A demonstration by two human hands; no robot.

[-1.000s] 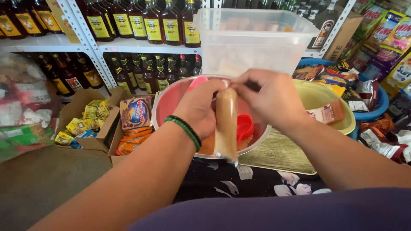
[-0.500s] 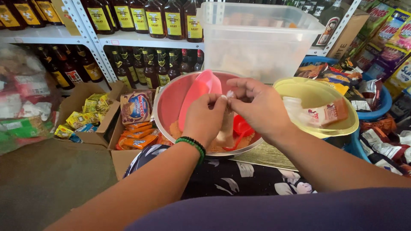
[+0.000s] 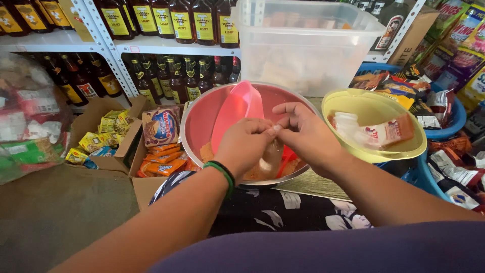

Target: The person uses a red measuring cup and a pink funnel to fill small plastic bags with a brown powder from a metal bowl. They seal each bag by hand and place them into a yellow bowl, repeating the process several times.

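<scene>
Left hand (image 3: 246, 144) and right hand (image 3: 308, 136) pinch a small clear bag (image 3: 270, 159) together over the steel bowl (image 3: 202, 116) — pink scoop (image 3: 237, 108) at 11 o'clock, yellow bowl (image 3: 374, 111) at 3.

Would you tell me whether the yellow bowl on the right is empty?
No, the yellow bowl holds a few small filled packets, lying inside it.
</scene>
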